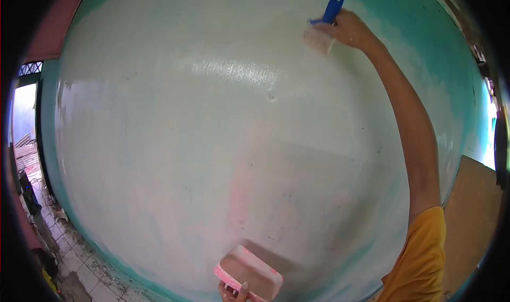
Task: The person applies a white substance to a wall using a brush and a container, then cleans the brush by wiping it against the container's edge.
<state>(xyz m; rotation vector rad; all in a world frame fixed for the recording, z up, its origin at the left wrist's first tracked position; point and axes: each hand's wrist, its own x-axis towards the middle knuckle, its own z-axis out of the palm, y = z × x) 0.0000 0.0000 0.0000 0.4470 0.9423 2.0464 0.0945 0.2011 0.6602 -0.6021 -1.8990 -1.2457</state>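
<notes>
While right fingers (326, 29) grip bristled brush (334, 7), left fingers (243, 291) clasp oblong tray (226, 276), glossy wall (159, 137)

sleeve (419, 251): short, mustard-yellow, creased cloth | hem (428, 211): well apart from right hand (351, 30) | arm (410, 121): bare from hem to right hand | left hand (234, 294): bare

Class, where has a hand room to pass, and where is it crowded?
Open: the wall between brush and tray, and leftward toward the doorway. Crowded: right side, with right hand and arm; bottom centre, where left hand grips tray.
</notes>
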